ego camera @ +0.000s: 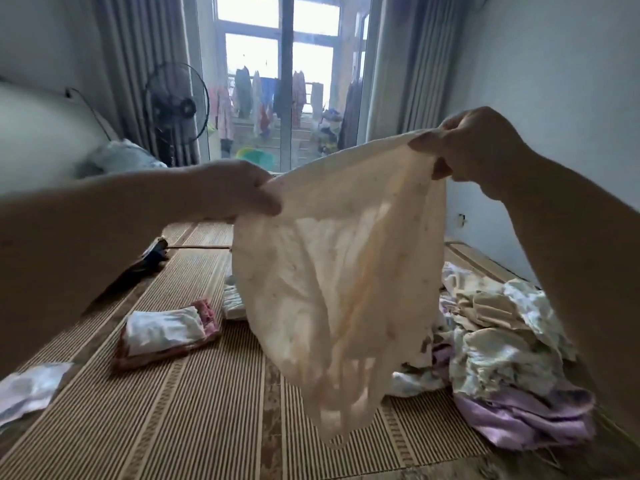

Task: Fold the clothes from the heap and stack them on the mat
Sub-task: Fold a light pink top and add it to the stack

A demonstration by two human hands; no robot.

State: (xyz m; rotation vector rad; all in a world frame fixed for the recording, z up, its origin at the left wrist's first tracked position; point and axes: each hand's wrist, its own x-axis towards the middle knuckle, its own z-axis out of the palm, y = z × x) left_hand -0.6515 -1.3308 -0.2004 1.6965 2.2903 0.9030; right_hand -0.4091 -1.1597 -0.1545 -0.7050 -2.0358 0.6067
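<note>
Fingers (266,199) pinching cream garment (339,271), striped mat (194,417), curtains (412,64), perhaps laundry (244,93) outside

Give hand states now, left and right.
Left hand: grips the cream garment at its top edge.
Right hand: grips the same garment's other top corner.

A home bedroom: woven mat (194,427), grey curtains (138,64), standing fan (176,105), laundry (242,95) beyond the glass door (311,64).

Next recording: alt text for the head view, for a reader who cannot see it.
A person's left hand and right hand pinch the top edge of a thin cream garment and hold it up over a striped mat. A heap of unfolded clothes lies on the mat at right, a folded stack at left.
</note>
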